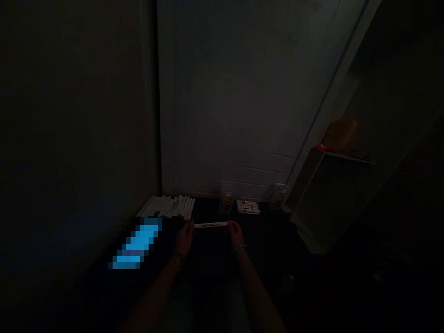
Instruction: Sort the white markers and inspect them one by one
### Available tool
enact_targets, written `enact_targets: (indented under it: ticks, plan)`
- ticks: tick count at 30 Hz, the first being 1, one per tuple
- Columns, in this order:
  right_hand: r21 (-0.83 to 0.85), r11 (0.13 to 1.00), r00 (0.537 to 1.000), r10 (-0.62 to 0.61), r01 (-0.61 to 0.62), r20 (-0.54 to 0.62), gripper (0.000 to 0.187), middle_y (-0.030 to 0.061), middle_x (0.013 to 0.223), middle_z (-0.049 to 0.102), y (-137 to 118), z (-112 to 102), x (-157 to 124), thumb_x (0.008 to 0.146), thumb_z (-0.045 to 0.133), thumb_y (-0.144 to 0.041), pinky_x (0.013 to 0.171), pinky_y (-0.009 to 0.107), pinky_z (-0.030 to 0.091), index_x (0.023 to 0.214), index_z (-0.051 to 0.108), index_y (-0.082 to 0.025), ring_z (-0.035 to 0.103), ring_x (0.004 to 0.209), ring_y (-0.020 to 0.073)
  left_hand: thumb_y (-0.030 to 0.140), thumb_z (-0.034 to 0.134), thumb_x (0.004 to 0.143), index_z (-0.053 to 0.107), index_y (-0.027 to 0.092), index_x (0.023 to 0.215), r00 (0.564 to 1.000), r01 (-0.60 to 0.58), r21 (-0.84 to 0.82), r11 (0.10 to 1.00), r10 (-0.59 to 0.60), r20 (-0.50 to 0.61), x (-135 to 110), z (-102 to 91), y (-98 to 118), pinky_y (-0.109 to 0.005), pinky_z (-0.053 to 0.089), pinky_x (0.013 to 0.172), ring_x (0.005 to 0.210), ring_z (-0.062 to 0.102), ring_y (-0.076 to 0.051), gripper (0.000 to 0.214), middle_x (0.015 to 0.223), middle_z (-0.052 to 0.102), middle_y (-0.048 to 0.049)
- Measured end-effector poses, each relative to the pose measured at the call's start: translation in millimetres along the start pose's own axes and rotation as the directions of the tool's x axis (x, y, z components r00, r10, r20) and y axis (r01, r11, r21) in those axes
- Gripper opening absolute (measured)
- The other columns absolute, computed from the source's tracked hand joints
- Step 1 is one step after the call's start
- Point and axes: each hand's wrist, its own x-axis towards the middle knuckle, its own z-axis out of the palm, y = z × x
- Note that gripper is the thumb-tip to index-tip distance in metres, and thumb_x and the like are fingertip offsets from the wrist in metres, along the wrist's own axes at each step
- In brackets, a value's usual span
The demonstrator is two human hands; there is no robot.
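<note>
Pretty dark on my feed, but I can make out a white pen (pixel 210 225) held level across the two hands, just above the dark table (pixel 270 245). My left hand (pixel 185 236) has its fingers pinched on one end, and my right hand (pixel 236 233) grips the other end, so the middle of the barrel shows between them. There's some dark print on it, too small for me to read. Behind the left hand lies a row of white pens (pixel 169 206), side by side, and nearer me there's a bright blue patch (pixel 137 245), all pixelated, so I can't tell what it is. Toward the wall (pixel 236 115) I've got a clear container (pixel 226 202), a printed white pack (pixel 248 206) right beside it, and another clear container (pixel 278 196) further right
</note>
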Motion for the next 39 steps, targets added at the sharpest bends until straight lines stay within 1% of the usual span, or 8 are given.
enact_targets:
  ticks: [6,13,17,20,24,26,31,39]
  plan:
    - [0.000,1.000,0.999,-0.003,0.003,0.040,0.032,-0.0002,0.062,0.061,0.1,-0.5,-1.5,0.067,0.057,-0.048,0.054,0.022,0.042,0.076,0.061,-0.017,0.055,0.056,0.0127,0.049,0.030,0.080,0.050,0.020,0.065,1.000,-0.004,-0.001,1.000,0.004,-0.009,-0.2,-1.3,2.0,-0.022,0.036,0.054,0.053,0.049,-0.012,0.038,0.055,0.051,0.0026]
    - [-0.002,1.000,1.000,-0.006,0.006,0.026,0.034,-0.0006,0.061,0.060,-1.6,1.5,-1.1,0.067,0.056,-0.050,0.054,0.022,0.042,0.074,0.061,-0.017,0.056,0.056,0.0126,0.050,0.031,0.080,0.048,0.020,0.060,1.000,-0.021,-0.026,0.999,0.020,-0.009,-1.2,-1.8,4.4,-0.022,0.036,0.055,0.054,0.048,-0.012,0.039,0.053,0.050,0.0029]
    - [0.031,0.999,0.999,-0.012,0.011,0.037,0.033,-0.0011,0.059,0.060,-4.1,2.3,-2.1,0.067,0.056,-0.050,0.053,0.022,0.042,0.072,0.060,-0.018,0.055,0.053,0.0117,0.050,0.032,0.079,0.049,0.020,0.062,1.000,-0.010,-0.021,1.000,0.009,-0.008,-1.1,-1.5,3.0,-0.021,0.036,0.055,0.054,0.048,-0.012,0.038,0.054,0.050,0.0031]
    - [0.048,0.999,0.999,0.000,-0.002,0.048,0.034,-0.0004,0.058,0.060,-4.9,2.9,-2.0,0.068,0.055,-0.050,0.052,0.022,0.042,0.075,0.060,-0.017,0.055,0.051,0.0114,0.050,0.032,0.079,0.050,0.020,0.063,1.000,0.011,-0.020,1.000,-0.011,-0.005,-0.7,-0.8,1.3,-0.022,0.035,0.054,0.053,0.048,-0.012,0.038,0.054,0.051,0.0032]
    - [0.074,0.997,0.999,0.025,-0.028,0.040,0.034,0.0003,0.059,0.061,-3.6,2.4,-1.0,0.067,0.057,-0.048,0.053,0.023,0.043,0.080,0.061,-0.016,0.056,0.053,0.0125,0.050,0.031,0.080,0.047,0.020,0.061,1.000,-0.020,-0.020,1.000,0.020,0.004,-1.1,-0.7,1.0,-0.022,0.034,0.053,0.051,0.046,-0.011,0.039,0.054,0.049,0.0034]
    - [0.090,0.996,0.999,0.023,-0.027,0.046,0.032,0.0001,0.060,0.062,-2.6,1.9,-0.8,0.067,0.057,-0.047,0.055,0.024,0.044,0.079,0.061,-0.017,0.056,0.054,0.0127,0.050,0.031,0.080,0.046,0.020,0.060,0.999,-0.034,-0.015,0.999,0.034,0.004,-1.7,-1.3,2.3,-0.022,0.034,0.053,0.052,0.046,-0.011,0.039,0.053,0.048,0.0035]
    - [0.094,0.995,0.999,0.010,-0.015,0.053,0.032,0.0002,0.060,0.062,-3.2,1.4,-1.7,0.069,0.055,-0.046,0.055,0.024,0.044,0.078,0.061,-0.017,0.056,0.055,0.0126,0.051,0.029,0.080,0.046,0.020,0.059,1.000,-0.006,-0.017,1.000,0.006,0.002,-2.1,-2.1,4.8,-0.022,0.034,0.052,0.050,0.045,-0.011,0.041,0.050,0.047,0.0042]
    - [0.100,0.994,0.999,0.043,-0.046,0.033,0.032,-0.0007,0.056,0.061,-3.4,3.2,-1.7,0.065,0.059,-0.047,0.053,0.022,0.042,0.074,0.061,-0.016,0.055,0.051,0.0118,0.048,0.031,0.081,0.049,0.020,0.064,0.998,-0.057,-0.011,0.998,0.057,-0.011,1.5,1.0,-5.4,-0.021,0.036,0.055,0.054,0.048,-0.011,0.037,0.056,0.050,0.0033]
